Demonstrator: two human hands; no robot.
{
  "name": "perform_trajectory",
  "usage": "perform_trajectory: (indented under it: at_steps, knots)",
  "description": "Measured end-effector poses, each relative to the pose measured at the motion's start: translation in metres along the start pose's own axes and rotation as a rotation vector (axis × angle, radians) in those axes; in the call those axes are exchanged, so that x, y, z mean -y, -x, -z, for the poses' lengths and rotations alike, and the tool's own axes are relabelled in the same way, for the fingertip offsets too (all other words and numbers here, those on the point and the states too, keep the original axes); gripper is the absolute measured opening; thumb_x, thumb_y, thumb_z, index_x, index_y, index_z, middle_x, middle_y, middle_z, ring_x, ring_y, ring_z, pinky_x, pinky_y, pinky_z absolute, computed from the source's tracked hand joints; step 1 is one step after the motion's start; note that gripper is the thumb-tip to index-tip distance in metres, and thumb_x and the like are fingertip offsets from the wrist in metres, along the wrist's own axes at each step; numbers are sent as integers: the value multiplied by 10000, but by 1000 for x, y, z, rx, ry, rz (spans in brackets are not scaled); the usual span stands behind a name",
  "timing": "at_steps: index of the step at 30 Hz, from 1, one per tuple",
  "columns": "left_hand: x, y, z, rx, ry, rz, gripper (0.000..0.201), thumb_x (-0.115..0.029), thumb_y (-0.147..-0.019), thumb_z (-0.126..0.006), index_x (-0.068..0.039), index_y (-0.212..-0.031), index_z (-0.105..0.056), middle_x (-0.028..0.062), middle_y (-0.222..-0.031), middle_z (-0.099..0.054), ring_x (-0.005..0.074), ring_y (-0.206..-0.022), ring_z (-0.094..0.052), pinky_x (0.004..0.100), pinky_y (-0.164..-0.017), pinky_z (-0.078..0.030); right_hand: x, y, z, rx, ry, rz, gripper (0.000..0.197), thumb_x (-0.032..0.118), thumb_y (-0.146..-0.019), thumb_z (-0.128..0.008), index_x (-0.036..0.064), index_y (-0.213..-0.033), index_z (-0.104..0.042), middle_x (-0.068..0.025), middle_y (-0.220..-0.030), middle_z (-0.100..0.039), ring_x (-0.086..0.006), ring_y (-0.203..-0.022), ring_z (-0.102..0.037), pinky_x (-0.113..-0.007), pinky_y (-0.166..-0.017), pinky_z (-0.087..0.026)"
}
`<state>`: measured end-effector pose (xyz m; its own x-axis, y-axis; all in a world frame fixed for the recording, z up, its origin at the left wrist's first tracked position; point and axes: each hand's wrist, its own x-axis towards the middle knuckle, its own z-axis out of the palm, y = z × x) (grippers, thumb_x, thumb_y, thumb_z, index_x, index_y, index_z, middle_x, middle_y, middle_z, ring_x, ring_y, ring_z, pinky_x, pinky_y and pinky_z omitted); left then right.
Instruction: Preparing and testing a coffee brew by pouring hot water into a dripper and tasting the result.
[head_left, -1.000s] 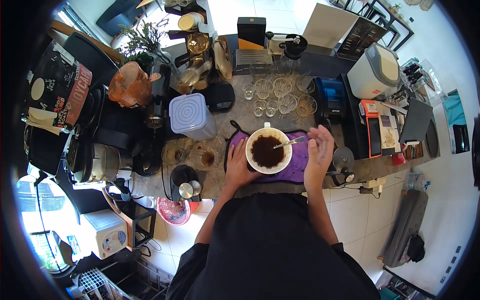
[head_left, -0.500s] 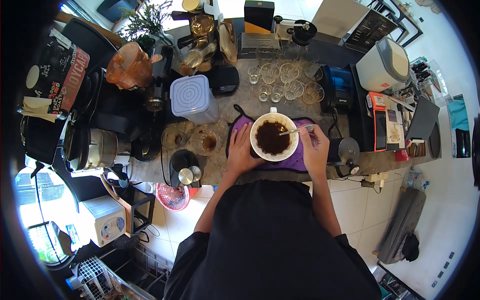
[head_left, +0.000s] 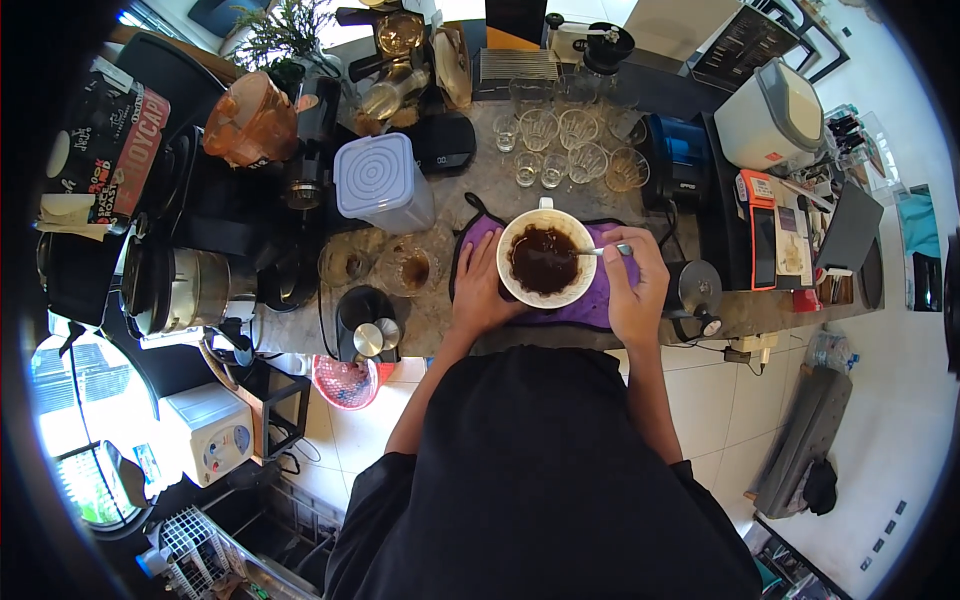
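Note:
A white cup (head_left: 505,245) of dark brown liquid with some foam stands upright on a purple cloth (head_left: 600,302) with black edging. My left hand (head_left: 482,290) lies along the cup's left side; its thumb curves round the near side, partly hidden beneath the rim. Over the cup's right rim, my right hand (head_left: 638,278) is closed on a metal spoon (head_left: 598,251), held by its handle end. The spoon's tip shows only faintly at the liquid.
Left of the cloth are glass vessels (head_left: 415,268) with brown residue and a lidded plastic container (head_left: 383,190). Several small glasses (head_left: 540,130) stand behind the cup. A blue-black machine (head_left: 678,165) and a card terminal (head_left: 762,235) are to the right.
The spoon has swung from inside the cup toward its right rim. My right hand has shifted slightly right; my left hand stays at the cup. The whole view has moved a little.

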<state>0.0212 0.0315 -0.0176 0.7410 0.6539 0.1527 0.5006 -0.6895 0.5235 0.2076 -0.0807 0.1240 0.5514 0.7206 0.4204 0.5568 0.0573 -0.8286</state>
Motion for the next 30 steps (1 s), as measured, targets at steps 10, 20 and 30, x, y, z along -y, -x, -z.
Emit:
perform_trajectory:
  at_steps: [10, 20, 30]
  knots:
    - [0, 1, 0, -30, 3, -10, 1001, -469, -632, -848, -32, -1437, -443, 154, -1502, -441, 308, -1443, -347, 495, -1209, -183, 2, 4, -3, 4, -104, -119, 119, 60, -914, -604, -55, -915, -636, -126, -985, -647, -228, -922, -612, -311, -844, -469]
    - [-1, 0, 2, -15, 5, -13, 981, -458, -636, -847, -32, -1429, -455, 155, -1502, -439, 309, -1441, -349, 498, -1210, -183, -1, 3, -2, 14, -89, -134, 171, 113, -970, -587, -45, -920, -632, -94, -1006, -644, -158, -930, -588, -274, -861, -431]
    - [3, 3, -2, -16, -3, -10, 1000, -453, -631, -845, -26, -1439, -439, 153, -1521, -415, 297, -1451, -332, 492, -1213, -173, -11, 7, -5, -55, -387, -448, 167, 108, -984, -596, -36, -934, -663, -5, -896, -611, -60, -832, -516, -218, -761, -408]
